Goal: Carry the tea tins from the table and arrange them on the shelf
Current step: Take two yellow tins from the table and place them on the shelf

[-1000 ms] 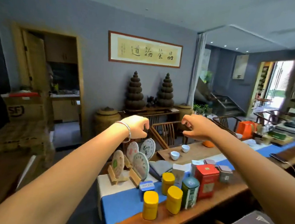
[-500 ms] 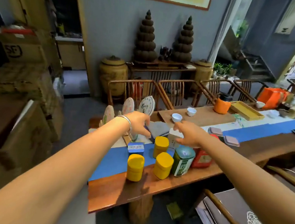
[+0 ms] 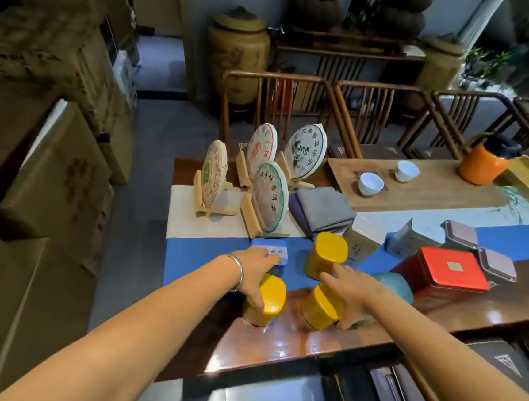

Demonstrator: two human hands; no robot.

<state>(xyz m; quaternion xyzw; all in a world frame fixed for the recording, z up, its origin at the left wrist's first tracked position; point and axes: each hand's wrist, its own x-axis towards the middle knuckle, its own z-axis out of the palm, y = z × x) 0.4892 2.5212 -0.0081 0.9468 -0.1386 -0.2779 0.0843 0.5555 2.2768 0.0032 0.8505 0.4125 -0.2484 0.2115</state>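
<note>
Three yellow tea tins stand upright on the wooden table [image 3: 291, 356] just below the middle of the frame, each a rounded-square canister with a glossy yellow lid, long axis vertical. The left yellow tin [image 3: 265, 299] sits at the lower centre-left; the left hand [image 3: 255, 271], a bracelet on its wrist, lies over it with fingers spread and reaching forward, thumb down along the tin's near side and fingertips over a small flat blue tin [image 3: 268, 252] on the blue cloth [image 3: 200, 255]. Whether it grips yet I cannot tell. The middle yellow tin [image 3: 321, 307] stands just right of it; the right hand [image 3: 356, 291] is at its right side with fingers extended and relaxed, thumb beside the tin, not closed round it. The far yellow tin [image 3: 327, 255] stands behind, on the cloth. A teal tin [image 3: 393, 286] shows partly behind the right hand, and a flat red tin [image 3: 442, 273] lies to the right. Pale boxes and two small grey-lidded tins sit further right. Four round tea cakes on wooden stands lean upright in the centre of the frame.
</note>
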